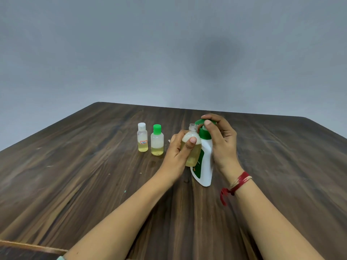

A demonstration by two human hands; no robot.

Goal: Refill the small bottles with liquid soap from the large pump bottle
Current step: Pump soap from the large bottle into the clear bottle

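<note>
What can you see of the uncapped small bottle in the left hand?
The uncapped small bottle is clear plastic, round-shouldered, with a bare threaded neck. Pale yellow liquid fills most of it. It is held roughly upright, mouth by the green pump spout. The left hand grips it, thumb across the front. It is in front of the white pump bottle, whose top the right hand grips. Whether its base touches the table is unclear.
</note>
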